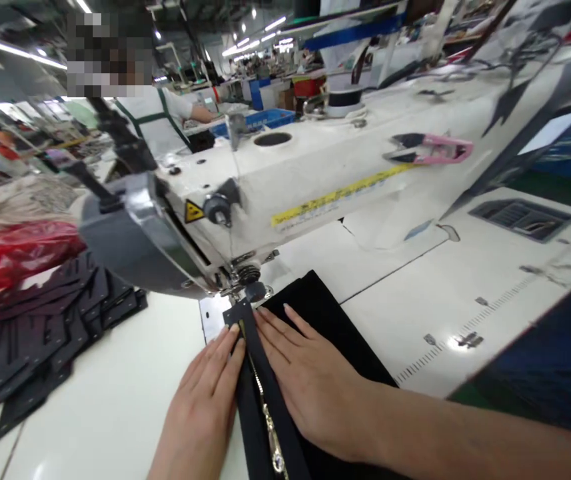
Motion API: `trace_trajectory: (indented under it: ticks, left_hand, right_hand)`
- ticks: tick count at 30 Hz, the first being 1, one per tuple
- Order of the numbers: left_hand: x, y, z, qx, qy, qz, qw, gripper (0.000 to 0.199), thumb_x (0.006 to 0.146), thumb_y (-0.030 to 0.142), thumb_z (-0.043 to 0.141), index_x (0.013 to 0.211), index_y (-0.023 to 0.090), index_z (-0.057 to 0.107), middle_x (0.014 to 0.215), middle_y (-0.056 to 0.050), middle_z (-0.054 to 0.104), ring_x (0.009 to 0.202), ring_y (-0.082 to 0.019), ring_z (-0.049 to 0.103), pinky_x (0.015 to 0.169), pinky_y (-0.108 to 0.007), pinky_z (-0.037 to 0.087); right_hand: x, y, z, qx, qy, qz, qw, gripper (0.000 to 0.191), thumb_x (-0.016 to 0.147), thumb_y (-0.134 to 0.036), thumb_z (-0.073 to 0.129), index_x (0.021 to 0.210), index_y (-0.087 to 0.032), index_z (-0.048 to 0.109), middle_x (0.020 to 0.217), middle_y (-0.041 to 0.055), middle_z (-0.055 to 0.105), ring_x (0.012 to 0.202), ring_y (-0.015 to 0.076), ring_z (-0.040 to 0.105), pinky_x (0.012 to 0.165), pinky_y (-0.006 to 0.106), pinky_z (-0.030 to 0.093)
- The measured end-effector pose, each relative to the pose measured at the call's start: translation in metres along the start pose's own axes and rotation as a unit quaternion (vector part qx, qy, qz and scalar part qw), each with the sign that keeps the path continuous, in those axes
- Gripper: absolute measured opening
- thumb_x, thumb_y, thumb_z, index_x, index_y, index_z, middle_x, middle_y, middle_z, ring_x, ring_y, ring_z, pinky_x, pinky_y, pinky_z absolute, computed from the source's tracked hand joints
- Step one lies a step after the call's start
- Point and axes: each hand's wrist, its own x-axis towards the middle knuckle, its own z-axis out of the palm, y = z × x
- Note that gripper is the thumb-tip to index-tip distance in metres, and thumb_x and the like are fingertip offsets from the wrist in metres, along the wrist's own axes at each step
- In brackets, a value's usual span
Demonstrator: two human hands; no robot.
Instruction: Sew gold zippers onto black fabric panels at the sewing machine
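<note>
A black zipper tape with gold teeth [261, 393] runs from the presser foot [245, 288] of a white sewing machine [315, 173] toward me. My left hand [205, 407] lies flat on the table, fingertips touching the tape's left edge. My right hand [310, 380] presses flat on the black fabric piece [335, 320] just right of the zipper, fingers pointing at the needle. Neither hand grips anything. A gold zipper pull [278, 460] shows near the bottom edge.
A stack of black cut pieces [40, 333] lies at left, with red plastic bags [10, 250] behind. Pink thread snips [430, 150] rest on the machine arm. Another person in a white shirt [160, 117] works behind. A printed ruler [465, 340] marks the white table.
</note>
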Motion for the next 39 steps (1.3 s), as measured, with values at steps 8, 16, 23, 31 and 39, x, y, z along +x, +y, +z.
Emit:
trace_trajectory:
  ticks: [8, 16, 23, 31, 39]
  left_hand:
    - [0.014, 0.003, 0.006, 0.005, -0.011, -0.057, 0.998, 0.039, 0.084, 0.003, 0.033, 0.118, 0.010, 0.050, 0.124, -0.018, 0.052, 0.113, -0.026, 0.051, 0.088, -0.043, 0.050]
    - [0.022, -0.004, 0.014, 0.007, -0.010, -0.056, 0.998, 0.037, 0.083, 0.004, 0.035, 0.118, 0.007, 0.049, 0.121, -0.020, 0.053, 0.113, -0.028, 0.051, 0.089, -0.043, 0.050]
    - [0.024, 0.000, 0.010, -0.021, -0.021, -0.070, 0.997, 0.036, 0.086, 0.005, 0.033, 0.119, 0.004, 0.048, 0.122, -0.023, 0.051, 0.115, -0.029, 0.049, 0.089, -0.044, 0.050]
    - [0.025, 0.003, 0.008, -0.050, -0.022, -0.080, 0.995, 0.037, 0.087, 0.005, 0.034, 0.121, 0.004, 0.046, 0.124, -0.021, 0.050, 0.119, -0.029, 0.045, 0.092, -0.044, 0.048]
    - [0.028, 0.004, 0.010, -0.031, -0.012, -0.078, 0.996, 0.036, 0.088, 0.006, 0.031, 0.119, 0.005, 0.048, 0.122, -0.020, 0.051, 0.117, -0.028, 0.047, 0.091, -0.042, 0.049]
  right_hand:
    - [0.011, 0.013, 0.009, -0.081, 0.044, -0.033, 0.995, 0.056, 0.080, -0.011, 0.039, 0.136, -0.011, 0.034, 0.141, 0.0121, 0.032, 0.133, 0.0228, 0.021, 0.108, 0.047, 0.024]
    - [0.021, 0.024, 0.009, -0.089, 0.041, -0.046, 0.994, 0.054, 0.081, -0.011, 0.040, 0.135, -0.011, 0.036, 0.138, 0.0120, 0.038, 0.132, 0.0236, 0.024, 0.105, 0.047, 0.029]
    - [0.021, 0.021, 0.007, -0.116, 0.055, -0.063, 0.990, 0.054, 0.079, -0.009, 0.036, 0.133, -0.008, 0.038, 0.134, 0.0155, 0.043, 0.128, 0.0254, 0.032, 0.099, 0.048, 0.037]
    - [0.020, 0.022, 0.009, -0.119, 0.063, -0.068, 0.988, 0.054, 0.080, -0.009, 0.034, 0.134, -0.004, 0.035, 0.130, 0.0188, 0.047, 0.125, 0.0270, 0.038, 0.097, 0.050, 0.038]
    - [0.020, 0.025, 0.008, -0.083, 0.061, -0.056, 0.993, 0.052, 0.082, -0.012, 0.037, 0.134, -0.010, 0.037, 0.132, 0.0142, 0.046, 0.126, 0.0253, 0.036, 0.101, 0.048, 0.035]
